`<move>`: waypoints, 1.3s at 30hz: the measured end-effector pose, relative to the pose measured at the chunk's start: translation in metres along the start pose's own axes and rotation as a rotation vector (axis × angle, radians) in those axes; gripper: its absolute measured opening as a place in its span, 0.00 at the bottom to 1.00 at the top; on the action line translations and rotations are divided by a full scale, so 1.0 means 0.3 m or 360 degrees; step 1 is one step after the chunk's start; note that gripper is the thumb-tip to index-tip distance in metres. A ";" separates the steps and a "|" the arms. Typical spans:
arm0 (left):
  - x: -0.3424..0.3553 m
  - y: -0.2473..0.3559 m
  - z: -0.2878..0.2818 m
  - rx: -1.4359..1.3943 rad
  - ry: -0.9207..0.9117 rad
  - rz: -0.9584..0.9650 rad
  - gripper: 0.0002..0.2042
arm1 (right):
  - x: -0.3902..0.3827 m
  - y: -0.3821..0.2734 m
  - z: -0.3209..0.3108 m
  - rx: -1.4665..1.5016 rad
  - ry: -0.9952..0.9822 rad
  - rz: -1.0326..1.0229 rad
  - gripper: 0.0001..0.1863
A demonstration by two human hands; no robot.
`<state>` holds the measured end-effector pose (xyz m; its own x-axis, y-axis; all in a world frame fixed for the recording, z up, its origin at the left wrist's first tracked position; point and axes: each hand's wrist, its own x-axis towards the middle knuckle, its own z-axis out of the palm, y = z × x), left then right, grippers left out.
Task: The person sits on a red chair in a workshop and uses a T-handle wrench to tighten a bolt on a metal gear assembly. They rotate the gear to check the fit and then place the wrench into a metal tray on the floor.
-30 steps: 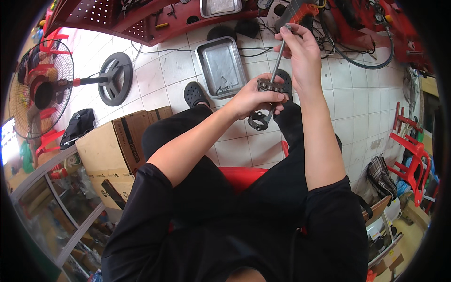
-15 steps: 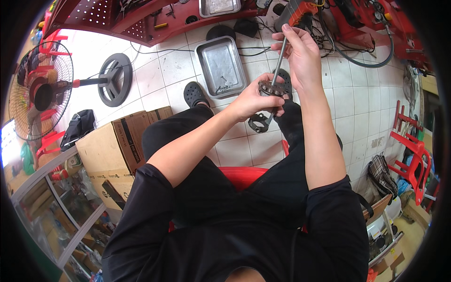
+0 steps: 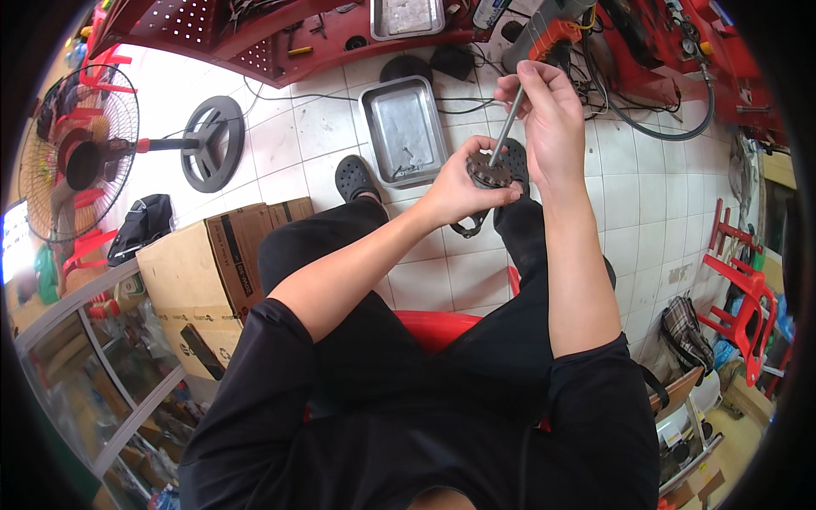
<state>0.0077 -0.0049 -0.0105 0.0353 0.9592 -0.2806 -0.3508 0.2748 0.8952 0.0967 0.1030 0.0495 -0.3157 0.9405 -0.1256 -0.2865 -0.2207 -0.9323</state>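
My left hand (image 3: 459,191) is closed round a dark, toothed round metal part (image 3: 491,172) with a long steel rod (image 3: 508,127) standing in it at a slant. A dark ring-like metal bracket (image 3: 467,228) shows below that hand. My right hand (image 3: 551,127) is higher up on the rod, its thumb and fingertips pinched on the upper end and the other fingers curled loosely. Both hands are over the gap between my knees. Beyond them on the tiled floor lies a metal tray (image 3: 403,127) holding several small metal pieces.
A red bench (image 3: 323,47) and red machinery with hoses (image 3: 697,51) stand ahead, cables trailing on the floor. At left are a standing fan (image 3: 81,161), a dark bag (image 3: 140,225), cardboard boxes (image 3: 191,272) and a glass cabinet (image 3: 59,374); at right, red plastic chairs (image 3: 744,314).
The rod's upper end and my right hand have moved slightly down and to the right. The toothed part now faces up more, and the bracket below it is more hidden by my left hand.
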 end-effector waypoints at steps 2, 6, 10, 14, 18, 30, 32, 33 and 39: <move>0.000 0.000 -0.002 -0.0048 0.0014 -0.0049 0.29 | 0.000 -0.005 0.002 0.0043 -0.0041 0.0077 0.14; -0.002 0.000 -0.006 0.0007 0.0041 -0.0058 0.28 | 0.007 0.001 -0.012 0.0125 -0.0105 0.0141 0.13; -0.001 0.003 -0.004 0.0074 0.0058 -0.0017 0.29 | -0.004 0.008 0.006 -0.0010 0.0006 -0.0056 0.13; 0.002 0.003 -0.004 0.0095 0.0073 0.0022 0.30 | 0.000 0.021 -0.002 0.0020 0.0016 -0.0077 0.13; 0.002 0.002 -0.004 0.0014 0.0077 -0.0027 0.30 | -0.003 -0.006 0.008 0.0151 -0.0093 0.0117 0.12; -0.001 0.001 0.000 -0.0019 0.0071 -0.0024 0.29 | -0.005 -0.003 0.005 0.0161 -0.0096 0.0127 0.15; -0.002 0.004 -0.001 -0.0004 0.0077 -0.0025 0.29 | -0.006 -0.009 0.004 0.0178 -0.0095 0.0136 0.15; -0.003 0.004 -0.001 0.0003 0.0079 -0.0025 0.29 | -0.006 -0.010 0.005 0.0186 -0.0094 0.0139 0.15; -0.004 0.005 -0.002 0.0147 0.0071 -0.0015 0.29 | 0.001 0.024 0.005 -0.0096 0.0010 -0.0034 0.16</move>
<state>0.0067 -0.0055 -0.0091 -0.0042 0.9532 -0.3024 -0.2631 0.2907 0.9199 0.0932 0.1013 0.0432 -0.3044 0.9464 -0.1076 -0.2380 -0.1849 -0.9535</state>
